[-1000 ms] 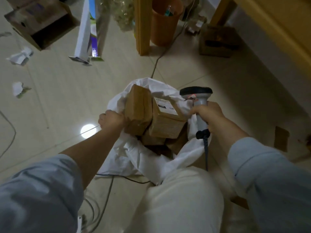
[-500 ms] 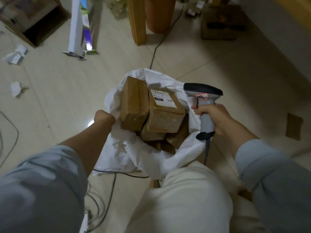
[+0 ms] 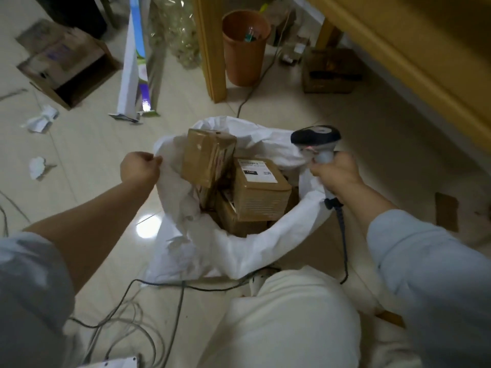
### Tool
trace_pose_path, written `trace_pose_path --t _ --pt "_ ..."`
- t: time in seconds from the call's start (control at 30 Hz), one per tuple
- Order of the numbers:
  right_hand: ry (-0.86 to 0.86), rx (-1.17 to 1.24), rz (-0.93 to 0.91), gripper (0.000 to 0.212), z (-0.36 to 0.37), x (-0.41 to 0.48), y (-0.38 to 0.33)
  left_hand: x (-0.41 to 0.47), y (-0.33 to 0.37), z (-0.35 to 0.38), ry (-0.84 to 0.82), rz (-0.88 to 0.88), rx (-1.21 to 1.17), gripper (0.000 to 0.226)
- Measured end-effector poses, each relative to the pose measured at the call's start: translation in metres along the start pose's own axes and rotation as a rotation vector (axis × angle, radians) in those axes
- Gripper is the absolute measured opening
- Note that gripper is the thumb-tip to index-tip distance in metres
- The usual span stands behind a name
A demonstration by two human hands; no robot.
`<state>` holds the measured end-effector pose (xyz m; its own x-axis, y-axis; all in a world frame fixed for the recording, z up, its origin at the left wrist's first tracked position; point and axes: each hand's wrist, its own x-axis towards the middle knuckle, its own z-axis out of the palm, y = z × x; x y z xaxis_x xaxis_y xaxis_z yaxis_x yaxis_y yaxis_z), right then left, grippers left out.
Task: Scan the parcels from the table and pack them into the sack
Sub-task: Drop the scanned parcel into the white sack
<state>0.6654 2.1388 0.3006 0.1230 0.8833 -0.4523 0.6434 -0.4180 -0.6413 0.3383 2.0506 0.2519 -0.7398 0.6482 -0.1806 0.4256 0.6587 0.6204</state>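
At the sack (image 3: 239,251) rim, cloth was pinched by the left hand (image 3: 139,170), moved off the parcel (image 3: 206,158), probably to settle the load, the scanner (image 3: 316,136) clasped in the right hand (image 3: 336,172).

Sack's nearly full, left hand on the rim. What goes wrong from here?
1. The tilted parcel sticks up above the rim of the sack; if the left hand tugs the rim it pinches, that parcel may topple out.
2. The right hand grips the scanner, so it has little grip to spare for the sack.
3. Cables lie on the floor at the sack's base; dragging may snag them.
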Motion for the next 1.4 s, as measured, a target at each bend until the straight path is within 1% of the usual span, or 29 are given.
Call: trace_pose_path --t 0.07,0.13,0.2,0.27,0.3,0.33,0.4,0.43,0.5,0.57,0.67,0.7,0.73,0.8,0.83,0.87,0.93,0.97,1.0,1.07,1.13,1.2,1.23,1.33,1.4 --pt "0.045 0.001 -0.101 0.012 -0.009 -0.017 -0.022 -0.001 0.011 -0.020 0.042 0.056 -0.056 0.026" --pt "0.081 0.033 -0.201 0.012 -0.017 -0.036 -0.038 -0.004 0.017 -0.042 0.079 0.122 -0.132 0.025" --pt "0.107 0.110 -0.257 0.015 -0.023 -0.053 -0.047 -0.009 0.018 -0.060 0.115 0.119 -0.266 0.020" --pt "0.062 0.148 -0.205 0.017 -0.019 -0.059 -0.047 -0.016 0.001 -0.066 0.087 0.050 -0.359 0.011" --pt "0.008 0.106 -0.140 0.011 -0.012 -0.058 -0.041 -0.020 -0.015 -0.064 0.019 -0.001 -0.333 0.011" --pt "-0.036 0.032 -0.064 0.010 -0.002 -0.057 -0.032 -0.023 -0.034 -0.058 -0.076 -0.059 -0.259 0.017" --pt "-0.091 -0.065 0.041 0.032 0.016 -0.053 -0.012 -0.030 -0.064 -0.044 -0.236 -0.126 -0.059 0.020" --pt "-0.093 -0.070 0.067 0.036 0.023 -0.051 -0.005 -0.031 -0.069 -0.039 -0.260 -0.129 -0.001 0.020" --pt "-0.070 -0.039 0.098 0.036 0.029 -0.049 -0.002 -0.024 -0.059 -0.034 -0.237 -0.111 0.009 0.018" --pt "-0.037 0.015 0.095 0.030 0.029 -0.044 -0.012 -0.010 -0.037 -0.035 -0.176 -0.060 -0.029 0.017" --pt "0.018 0.063 -0.017 0.012 0.016 -0.037 -0.042 0.014 -0.004 -0.048 -0.094 -0.055 -0.172 0.029" --pt "0.035 0.078 -0.072 0.015 0.011 -0.037 -0.052 0.019 0.004 -0.055 -0.067 -0.044 -0.214 0.031" --pt "0.051 0.098 -0.120 0.024 0.007 -0.038 -0.059 0.022 0.009 -0.060 -0.033 -0.028 -0.264 0.031" --pt "0.066 0.163 -0.195 0.034 0.006 -0.045 -0.065 0.020 0.005 -0.067 0.021 -0.022 -0.317 0.024" --pt "0.059 0.170 -0.212 0.033 0.009 -0.047 -0.061 0.017 -0.006 -0.068 0.031 -0.023 -0.286 0.019" --pt "0.035 0.127 -0.210 0.029 0.015 -0.046 -0.053 0.014 -0.022 -0.066 0.016 -0.022 -0.189 0.018" --pt "-0.043 -0.084 -0.147 0.016 0.029 -0.043 -0.027 0.004 -0.057 -0.056 -0.072 -0.081 0.061 0.023" --pt "-0.067 -0.168 -0.110 0.012 0.035 -0.042 -0.014 0.001 -0.070 -0.052 -0.097 -0.131 0.116 0.024" --pt "-0.088 -0.198 -0.080 0.011 0.039 -0.040 -0.004 -0.001 -0.080 -0.048 -0.104 -0.179 0.121 0.024" --pt "-0.106 -0.191 -0.021 0.009 0.043 -0.036 0.009 -0.003 -0.089 -0.039 -0.105 -0.263 0.053 0.023" --pt "-0.119 -0.169 0.044 0.011 0.044 -0.032 0.014 -0.006 -0.092 -0.031 -0.126 -0.341 -0.112 0.023" --pt "-0.127 -0.120 0.086 0.013 0.042 -0.027 0.015 -0.012 -0.092 -0.026 -0.185 -0.471 -0.284 0.017" --pt "-0.121 -0.088 0.096 0.017 0.042 -0.024 0.015 -0.017 -0.091 -0.025 -0.219 -0.528 -0.313 0.016" --pt "-0.118 -0.026 0.133 0.042 0.041 -0.012 0.016 -0.022 -0.106 -0.017 -0.318 -0.662 -0.293 0.027" --pt "-0.144 -0.021 0.144 0.054 0.044 -0.005 0.018 -0.030 -0.111 -0.016 -0.395 -0.783 -0.353 0.043"
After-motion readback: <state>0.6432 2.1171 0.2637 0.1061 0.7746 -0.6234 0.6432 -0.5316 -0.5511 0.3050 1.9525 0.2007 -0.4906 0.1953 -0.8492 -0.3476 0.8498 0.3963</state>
